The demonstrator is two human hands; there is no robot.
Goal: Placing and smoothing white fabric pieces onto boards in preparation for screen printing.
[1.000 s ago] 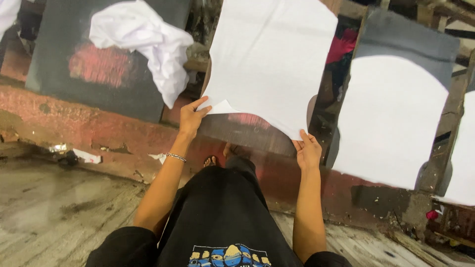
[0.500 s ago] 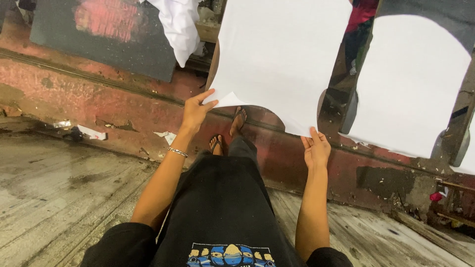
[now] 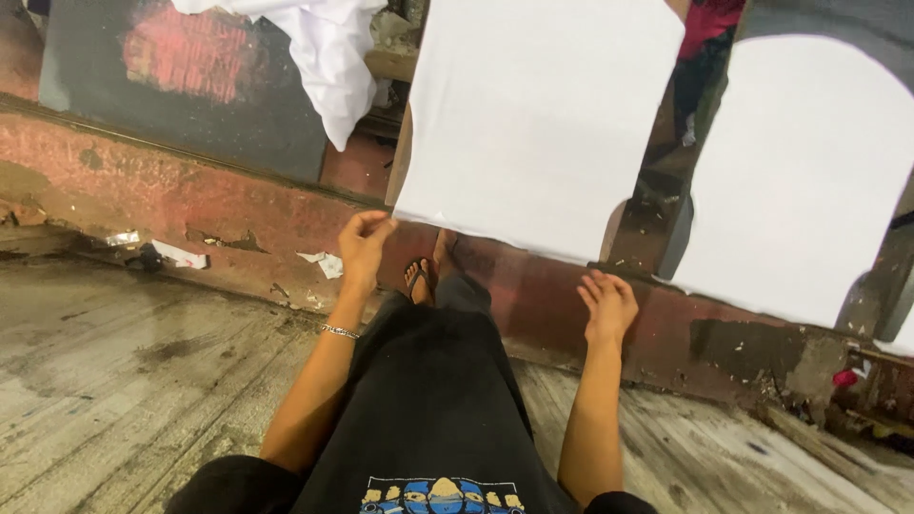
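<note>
Pinching the lower left corner of a white sheet (image 3: pixel 538 124), the left hand (image 3: pixel 364 245) has fingers curled closed on the fabric edge. Sheet — smooth, flat, rectangular — lies stretched over a board straight ahead, bottom hem just above the hands. Right hand (image 3: pixel 606 306) hangs just below the hem, fingers loosely spread, gripping nothing. Crumpled white cloth (image 3: pixel 328 57) droops over a dark, red-smeared board (image 3: pixel 190 86) to the left. Arch-topped white panel (image 3: pixel 800 181) right. Floor (image 3: pixel 124 381) — worn, streaked planks.
</note>
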